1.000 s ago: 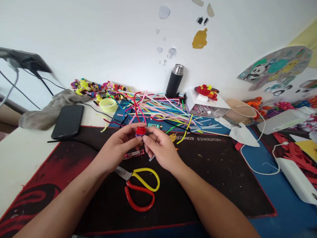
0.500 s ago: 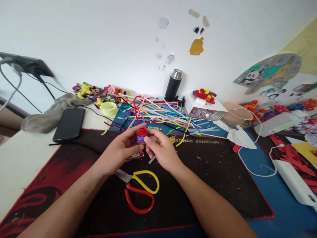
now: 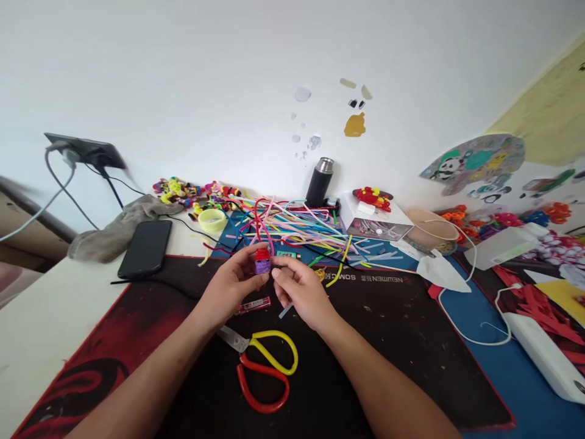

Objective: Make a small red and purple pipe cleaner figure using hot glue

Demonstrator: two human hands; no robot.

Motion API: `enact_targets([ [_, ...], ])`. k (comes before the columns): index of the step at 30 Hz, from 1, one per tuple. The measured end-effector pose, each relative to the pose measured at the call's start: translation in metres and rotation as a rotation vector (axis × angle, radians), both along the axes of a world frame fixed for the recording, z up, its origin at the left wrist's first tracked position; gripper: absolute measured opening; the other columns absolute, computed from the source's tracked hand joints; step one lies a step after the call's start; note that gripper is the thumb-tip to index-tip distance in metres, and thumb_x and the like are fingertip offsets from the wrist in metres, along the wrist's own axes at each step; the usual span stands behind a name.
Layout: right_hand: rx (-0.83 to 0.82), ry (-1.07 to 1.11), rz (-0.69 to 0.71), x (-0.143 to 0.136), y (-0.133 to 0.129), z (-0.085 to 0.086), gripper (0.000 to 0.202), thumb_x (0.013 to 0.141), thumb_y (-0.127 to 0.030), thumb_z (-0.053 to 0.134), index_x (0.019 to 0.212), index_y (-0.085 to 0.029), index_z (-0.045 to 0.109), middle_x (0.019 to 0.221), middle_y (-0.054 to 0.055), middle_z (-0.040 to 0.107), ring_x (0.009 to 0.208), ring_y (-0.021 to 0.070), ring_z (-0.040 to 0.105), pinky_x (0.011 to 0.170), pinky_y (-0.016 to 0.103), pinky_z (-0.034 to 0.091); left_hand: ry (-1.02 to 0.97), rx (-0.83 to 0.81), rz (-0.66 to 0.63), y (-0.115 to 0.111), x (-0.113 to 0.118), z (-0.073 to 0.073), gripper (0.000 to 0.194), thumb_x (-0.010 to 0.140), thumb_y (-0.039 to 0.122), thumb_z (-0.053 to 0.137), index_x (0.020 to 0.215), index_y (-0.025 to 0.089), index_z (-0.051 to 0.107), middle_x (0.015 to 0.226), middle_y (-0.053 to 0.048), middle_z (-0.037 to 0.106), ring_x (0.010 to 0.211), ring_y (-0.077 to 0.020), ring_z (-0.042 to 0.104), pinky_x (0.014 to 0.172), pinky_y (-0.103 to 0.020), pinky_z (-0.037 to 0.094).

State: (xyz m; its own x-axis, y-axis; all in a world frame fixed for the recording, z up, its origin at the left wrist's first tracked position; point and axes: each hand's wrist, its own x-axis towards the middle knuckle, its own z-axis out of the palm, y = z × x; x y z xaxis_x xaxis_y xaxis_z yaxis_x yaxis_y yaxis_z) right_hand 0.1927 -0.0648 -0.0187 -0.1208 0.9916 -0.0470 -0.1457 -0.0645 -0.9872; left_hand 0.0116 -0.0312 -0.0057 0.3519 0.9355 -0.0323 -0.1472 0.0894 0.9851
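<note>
A small red and purple pipe-cleaner piece [image 3: 262,266] is pinched upright between the thumb and fingers of my left hand [image 3: 231,277]. Red and pink stems rise behind it. My right hand [image 3: 299,286] is closed at its right side, fingers curled and fingertips close to the purple part; anything inside them is hidden. From below those fingers pokes a translucent stick [image 3: 286,311]; whether it is held or lies on the mat I cannot tell. Scissors [image 3: 265,366] with one yellow and one red handle lie nearer me. A red-and-white packet [image 3: 253,305] rests under my left hand.
Loose pipe cleaners [image 3: 301,225] spread across the back, before a black thermos [image 3: 320,183]. A white box [image 3: 379,216] stands right of them. Left are a phone [image 3: 145,249] and a roll of yellowish tape [image 3: 212,221]. A white glue gun [image 3: 546,347] lies far right.
The view has tilted up, so the table sits lower in the picture. My right thumb has moved slightly off the purple part; my left hand keeps its pinch.
</note>
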Motion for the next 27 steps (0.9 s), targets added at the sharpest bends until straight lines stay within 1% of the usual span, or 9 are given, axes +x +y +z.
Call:
enact_targets([
  [5, 0.015, 0.007, 0.001, 0.0016, 0.0009, -0.0028, 0.049, 0.095, -0.051, 0.077, 0.128, -0.016, 0.071, 0.063, -0.01, 0.059, 0.045, 0.0096, 0.048, 0.047, 0.026, 0.037, -0.003, -0.013, 0.004, 0.0003, -0.0001, -0.002, 0.081, 0.073, 0.038, 0.098, 0.146, 0.021, 0.067, 0.128, -0.011, 0.081, 0.109, -0.0281, 0.073, 0.083, -0.034, 0.056],
  [11, 0.016, -0.006, -0.01, 0.002, 0.0015, -0.0014, 0.047, 0.095, -0.052, 0.078, 0.125, -0.016, 0.071, 0.063, -0.01, 0.059, 0.045, 0.0096, 0.047, 0.047, 0.026, 0.037, 0.012, 0.017, -0.021, 0.0001, -0.0008, -0.0037, 0.075, 0.079, 0.041, 0.096, 0.146, 0.023, 0.069, 0.129, -0.011, 0.081, 0.112, -0.0295, 0.074, 0.083, -0.034, 0.058],
  [16, 0.014, -0.018, -0.011, 0.0009, 0.0012, 0.0012, 0.046, 0.094, -0.052, 0.078, 0.123, -0.017, 0.071, 0.062, -0.01, 0.059, 0.045, 0.0099, 0.047, 0.047, 0.026, 0.037, 0.006, 0.031, -0.043, 0.001, -0.0019, -0.0061, 0.069, 0.081, 0.042, 0.096, 0.143, 0.025, 0.071, 0.127, -0.01, 0.081, 0.117, -0.0311, 0.074, 0.089, -0.037, 0.06],
  [22, 0.02, -0.051, -0.001, 0.0012, -0.0005, 0.0026, 0.045, 0.096, -0.053, 0.077, 0.123, -0.017, 0.069, 0.064, -0.009, 0.059, 0.046, 0.01, 0.049, 0.049, 0.026, 0.039, -0.014, 0.053, -0.042, 0.0004, -0.0027, -0.0088, 0.071, 0.081, 0.044, 0.098, 0.144, 0.025, 0.072, 0.128, -0.009, 0.081, 0.122, -0.0314, 0.074, 0.101, -0.042, 0.06],
  [27, 0.032, -0.056, 0.029, 0.0016, -0.0021, 0.0042, 0.044, 0.097, -0.054, 0.077, 0.118, -0.018, 0.069, 0.064, -0.009, 0.059, 0.046, 0.0104, 0.05, 0.05, 0.026, 0.04, 0.007, 0.077, -0.027, -0.0012, -0.0038, -0.009, 0.071, 0.081, 0.047, 0.098, 0.144, 0.025, 0.073, 0.13, -0.009, 0.082, 0.122, -0.0318, 0.074, 0.105, -0.044, 0.059],
])
